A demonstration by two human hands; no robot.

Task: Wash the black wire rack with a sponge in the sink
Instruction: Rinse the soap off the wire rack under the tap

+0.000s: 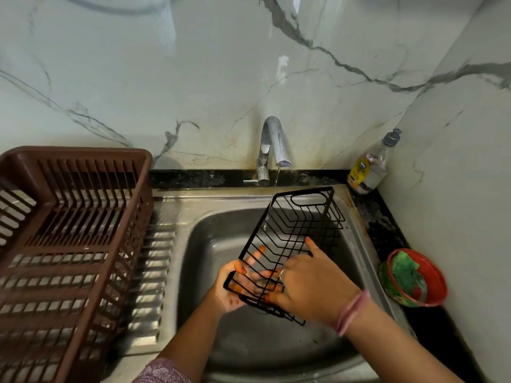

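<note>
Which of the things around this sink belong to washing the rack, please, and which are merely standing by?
In use: black wire rack, held by the left hand and right hand; sink; tap, running thinly; green sponge in the red bowl.

Standing by: brown dish drainer; bottle.

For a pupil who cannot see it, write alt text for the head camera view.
Two bare hands, left hand and right hand, hold a black wire rack tilted over a steel sink beneath a thin stream from the tap. A green sponge sits unused in a red bowl nearby.
</note>
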